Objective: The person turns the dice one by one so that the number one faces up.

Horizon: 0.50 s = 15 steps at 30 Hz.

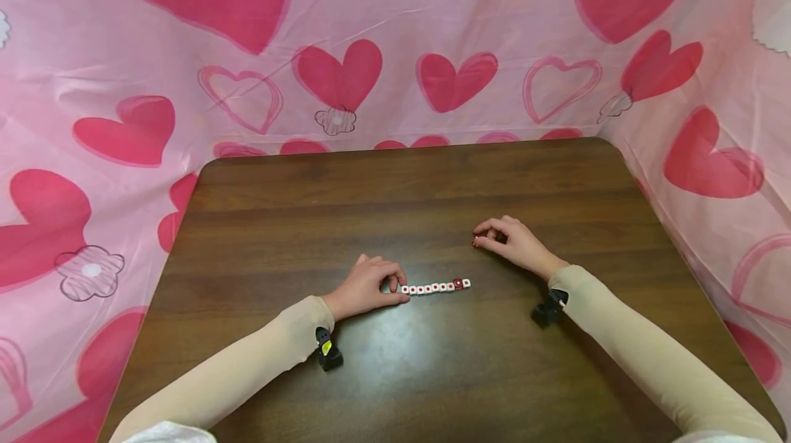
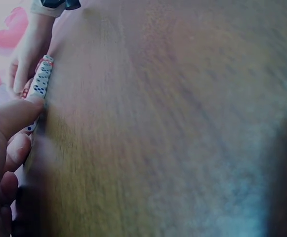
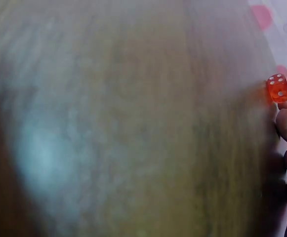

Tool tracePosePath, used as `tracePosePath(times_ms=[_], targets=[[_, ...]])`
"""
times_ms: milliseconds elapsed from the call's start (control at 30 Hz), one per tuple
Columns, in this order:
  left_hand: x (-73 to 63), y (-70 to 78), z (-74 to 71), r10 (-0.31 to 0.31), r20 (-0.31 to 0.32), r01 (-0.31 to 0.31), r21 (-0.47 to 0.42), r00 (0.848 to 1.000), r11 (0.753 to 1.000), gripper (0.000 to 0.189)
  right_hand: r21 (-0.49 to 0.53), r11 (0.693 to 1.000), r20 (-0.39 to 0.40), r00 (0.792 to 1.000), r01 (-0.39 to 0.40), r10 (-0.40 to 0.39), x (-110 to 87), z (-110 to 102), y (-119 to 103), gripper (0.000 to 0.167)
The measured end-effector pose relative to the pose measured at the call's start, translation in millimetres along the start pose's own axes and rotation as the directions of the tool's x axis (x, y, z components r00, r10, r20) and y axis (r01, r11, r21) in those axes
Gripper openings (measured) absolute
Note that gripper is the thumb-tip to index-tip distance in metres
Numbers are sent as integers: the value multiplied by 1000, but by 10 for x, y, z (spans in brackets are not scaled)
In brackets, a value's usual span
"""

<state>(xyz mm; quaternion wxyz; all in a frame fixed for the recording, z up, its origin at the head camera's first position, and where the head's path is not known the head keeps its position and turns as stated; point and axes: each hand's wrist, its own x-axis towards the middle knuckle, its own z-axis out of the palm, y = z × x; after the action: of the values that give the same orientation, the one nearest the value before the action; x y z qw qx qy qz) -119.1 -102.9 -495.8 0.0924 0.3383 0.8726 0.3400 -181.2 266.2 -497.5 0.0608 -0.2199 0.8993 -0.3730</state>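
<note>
A short row of white dice (image 1: 428,289), each with one red dot on top, runs left to right across the table. Second from its right end is a red die (image 1: 458,284), with a white die (image 1: 466,283) beyond it. My left hand (image 1: 364,285) is at the row's left end, thumb and a finger pinching the end white die. In the left wrist view, the thumb partly covers the row's near side. Up and to the right of the row, my right hand (image 1: 516,244) pinches a translucent red die (image 3: 278,89) with white dots between thumb and fingertips.
The brown wooden table (image 1: 296,209) has rounded far corners. A pink cloth (image 1: 395,38) with hearts hangs behind it and along both sides. Small black devices, one on the left wrist (image 1: 329,354) and one on the right wrist (image 1: 545,312), are strapped over beige sleeves.
</note>
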Motion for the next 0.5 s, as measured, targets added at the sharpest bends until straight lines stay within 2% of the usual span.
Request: tracePosePath(times_ms=[167,300,500], targets=[[-4,-3,6,2,-4,-2,1,1000,1000,22,-9,999,-11,999,38,-38,-5,25,16,15],[-4,-3,11,7,-11,-7,5,1000,1000,22,-19,997,-9,997,74,-74,-13,44,26,21],[2,5,7,-10,-8,10,9,1000,1000,21,-28,995,-19,995,99,-99,-8,52,46,21]])
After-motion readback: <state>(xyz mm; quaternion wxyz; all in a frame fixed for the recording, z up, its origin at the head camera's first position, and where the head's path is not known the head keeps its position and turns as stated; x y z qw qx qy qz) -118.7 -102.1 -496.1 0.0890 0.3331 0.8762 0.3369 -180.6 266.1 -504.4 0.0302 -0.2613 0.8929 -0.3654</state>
